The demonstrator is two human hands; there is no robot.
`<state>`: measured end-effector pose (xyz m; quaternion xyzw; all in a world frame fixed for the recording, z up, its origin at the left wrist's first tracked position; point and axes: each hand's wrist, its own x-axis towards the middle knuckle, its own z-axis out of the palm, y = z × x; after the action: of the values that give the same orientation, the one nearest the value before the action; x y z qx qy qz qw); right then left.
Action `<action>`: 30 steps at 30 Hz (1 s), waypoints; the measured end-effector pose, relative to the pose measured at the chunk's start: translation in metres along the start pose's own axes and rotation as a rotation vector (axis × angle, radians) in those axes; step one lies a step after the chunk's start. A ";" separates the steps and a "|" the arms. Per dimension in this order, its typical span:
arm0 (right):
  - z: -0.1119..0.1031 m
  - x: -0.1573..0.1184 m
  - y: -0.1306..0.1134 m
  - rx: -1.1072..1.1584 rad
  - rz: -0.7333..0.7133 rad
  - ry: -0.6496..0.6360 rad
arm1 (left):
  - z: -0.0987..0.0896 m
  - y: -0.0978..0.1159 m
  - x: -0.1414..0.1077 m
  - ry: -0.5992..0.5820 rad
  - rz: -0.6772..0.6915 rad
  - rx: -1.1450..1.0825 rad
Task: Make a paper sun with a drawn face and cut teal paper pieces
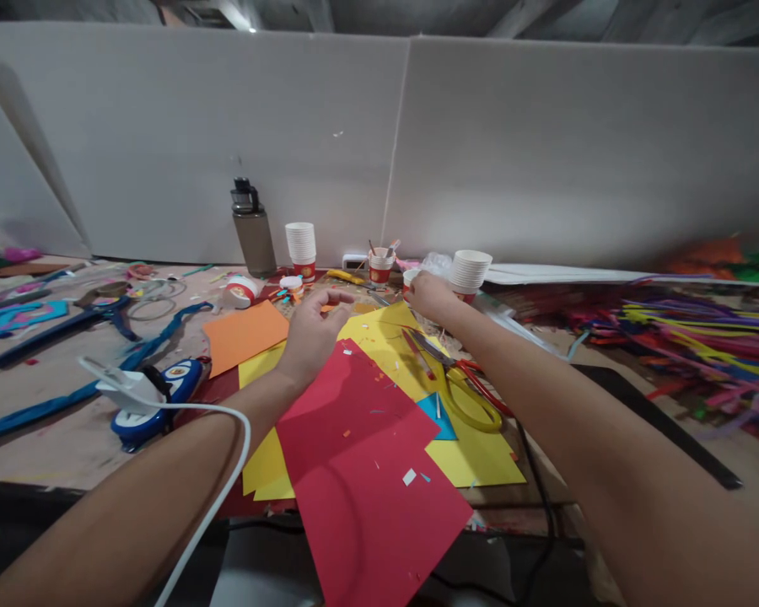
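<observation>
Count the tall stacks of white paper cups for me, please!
2. The left tall stack stands just right of the black-topped, grey-brown bottle; the right tall stack stands near the right hand, its base partly hidden.

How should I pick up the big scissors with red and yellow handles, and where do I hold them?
Probably best by the handles, coming from the near side. The scissors lie with their blades pointing away from the person and the handle loops towards the person, so that should keep clear of the blades.
</observation>
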<state>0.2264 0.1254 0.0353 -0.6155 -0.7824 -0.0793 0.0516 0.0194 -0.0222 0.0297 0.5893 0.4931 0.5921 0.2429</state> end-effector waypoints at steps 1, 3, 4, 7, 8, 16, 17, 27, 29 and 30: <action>0.000 0.002 -0.001 0.004 -0.004 0.003 | 0.000 -0.001 0.000 0.006 -0.002 -0.008; 0.001 0.007 -0.003 0.012 -0.013 0.003 | -0.001 -0.002 0.001 0.022 -0.011 -0.031; 0.002 0.009 -0.004 0.015 -0.016 0.002 | -0.002 -0.004 0.002 0.031 -0.019 -0.044; 0.004 0.014 -0.006 0.027 -0.032 0.001 | -0.001 -0.009 0.005 0.049 -0.030 -0.098; 0.005 0.016 -0.006 0.032 -0.039 0.003 | -0.001 -0.010 0.006 0.052 -0.029 -0.119; 0.009 0.021 -0.007 0.068 -0.065 0.000 | 0.003 -0.009 0.006 0.017 -0.054 -0.160; 0.008 0.021 -0.007 0.074 -0.064 0.001 | 0.003 -0.008 0.006 0.016 -0.059 -0.159; 0.011 0.020 -0.004 0.164 -0.076 0.084 | 0.005 -0.020 0.008 -0.011 -0.086 -0.159; 0.012 0.017 -0.004 0.182 -0.090 0.098 | 0.006 -0.020 0.007 -0.036 -0.088 -0.151; 0.011 0.016 -0.004 0.191 -0.099 0.106 | 0.007 -0.020 0.007 -0.050 -0.091 -0.146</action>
<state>0.2191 0.1415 0.0270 -0.5635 -0.8119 -0.0395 0.1473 0.0185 -0.0066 0.0142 0.5616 0.4689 0.5998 0.3240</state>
